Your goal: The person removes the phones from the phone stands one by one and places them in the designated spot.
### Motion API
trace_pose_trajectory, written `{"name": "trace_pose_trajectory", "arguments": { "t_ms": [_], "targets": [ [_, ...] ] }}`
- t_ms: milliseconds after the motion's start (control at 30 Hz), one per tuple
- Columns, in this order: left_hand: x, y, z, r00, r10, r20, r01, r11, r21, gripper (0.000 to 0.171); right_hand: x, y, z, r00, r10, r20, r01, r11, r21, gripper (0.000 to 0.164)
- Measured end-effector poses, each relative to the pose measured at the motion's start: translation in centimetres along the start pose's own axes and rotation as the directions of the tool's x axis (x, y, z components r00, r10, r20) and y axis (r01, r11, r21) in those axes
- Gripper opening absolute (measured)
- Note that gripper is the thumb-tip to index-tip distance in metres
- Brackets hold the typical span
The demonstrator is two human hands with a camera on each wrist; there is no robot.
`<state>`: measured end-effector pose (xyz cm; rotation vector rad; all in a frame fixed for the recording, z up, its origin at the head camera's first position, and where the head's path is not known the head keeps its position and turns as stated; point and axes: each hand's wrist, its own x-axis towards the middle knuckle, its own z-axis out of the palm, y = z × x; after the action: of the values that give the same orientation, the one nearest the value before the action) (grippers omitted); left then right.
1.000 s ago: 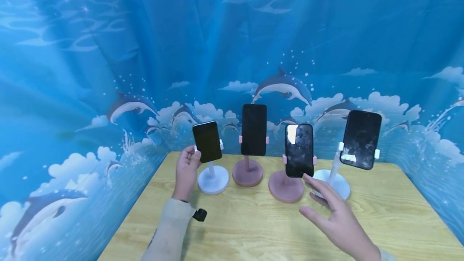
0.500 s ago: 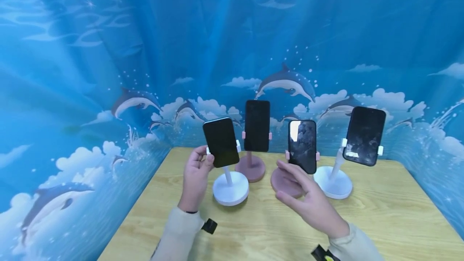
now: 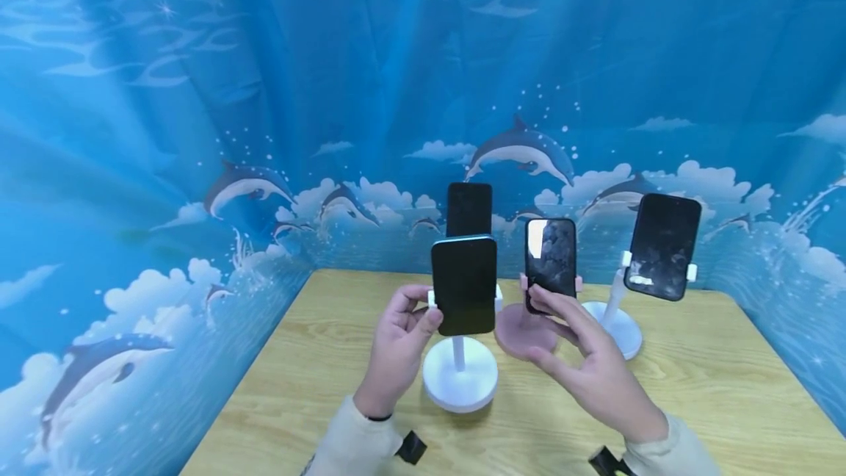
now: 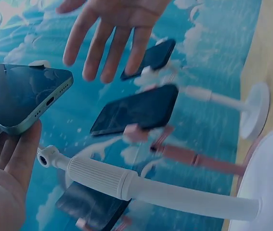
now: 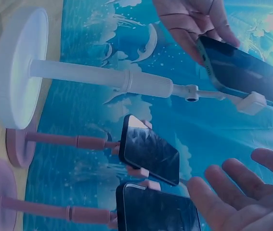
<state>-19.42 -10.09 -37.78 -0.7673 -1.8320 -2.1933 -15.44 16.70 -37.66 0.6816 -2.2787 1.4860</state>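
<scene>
My left hand point(image 3: 399, 344) grips the left edge of a black-screened phone point(image 3: 464, 286), thumb on the front, where the clamp of a white phone stand point(image 3: 460, 377) holds it. Behind the phone, the fingers are partly hidden in the head view. The right wrist view shows the stand's white stem point(image 5: 97, 77) and round base point(image 5: 23, 70). Fingers spread and holding nothing, my right hand point(image 3: 598, 373) hovers to the right of this stand. It overlaps the lower part of another phone point(image 3: 551, 252) in a pink stand point(image 3: 525, 336); whether it touches cannot be told.
Behind the gripped phone stands another phone point(image 3: 469, 204), its pink stand mostly hidden in the head view. At the right, a tilted phone point(image 3: 663, 247) sits in a second white stand point(image 3: 617, 333). A dolphin-print curtain point(image 3: 423, 79) surrounds the wooden table point(image 3: 277, 388).
My left hand has brought the white stand with its phone rightward and nearer, in front of the back pink stand. The right hand came leftward, then shifted slightly right.
</scene>
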Motion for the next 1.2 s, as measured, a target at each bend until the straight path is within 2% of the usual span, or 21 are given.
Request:
{"name": "trace_pose_trajectory", "arguments": {
  "t_ms": [267, 400, 633, 833, 900, 1000, 1200],
  "targets": [
    [-0.9, -1.3, 3.2, 0.991, 0.015, 0.137, 0.000, 0.994, -0.107, 0.039, -1.4, 0.4, -1.2, 0.995, 0.020, -0.095, -0.025, 0.998, -0.053, 0.054],
    [-1.5, -2.3, 4.3, 0.986, 0.039, 0.164, -0.012, 0.987, -0.161, 0.044, -2.0, 0.9, -1.4, 0.991, 0.000, -0.133, -0.008, 0.998, -0.061, 0.041],
    [-2.1, -3.4, 5.4, 0.977, 0.037, 0.208, 0.011, 0.974, -0.226, 0.048, -2.7, 1.8, -1.5, 0.983, -0.042, -0.177, 0.032, 0.998, -0.058, 0.035],
    [-2.1, -4.3, 5.6, 0.965, 0.058, 0.254, 0.010, 0.966, -0.260, 0.040, -3.2, 2.5, -1.2, 0.982, -0.064, -0.180, 0.059, 0.998, -0.035, 0.030],
    [-2.1, -4.5, 5.5, 0.958, 0.072, 0.277, 0.004, 0.964, -0.265, 0.037, -3.3, 2.7, -1.1, 0.982, -0.065, -0.180, 0.061, 0.998, -0.030, 0.028],
    [-2.1, -4.8, 5.4, 0.956, 0.053, 0.288, 0.020, 0.970, -0.244, 0.035, -3.5, 3.0, -0.9, 0.981, -0.064, -0.183, 0.059, 0.998, -0.031, 0.026],
    [-2.1, -4.8, 5.3, 0.973, -0.030, 0.230, 0.060, 0.990, -0.126, 0.037, -3.8, 3.2, -0.8, 0.982, -0.029, -0.189, 0.017, 0.998, -0.068, 0.023]
  ]
}}
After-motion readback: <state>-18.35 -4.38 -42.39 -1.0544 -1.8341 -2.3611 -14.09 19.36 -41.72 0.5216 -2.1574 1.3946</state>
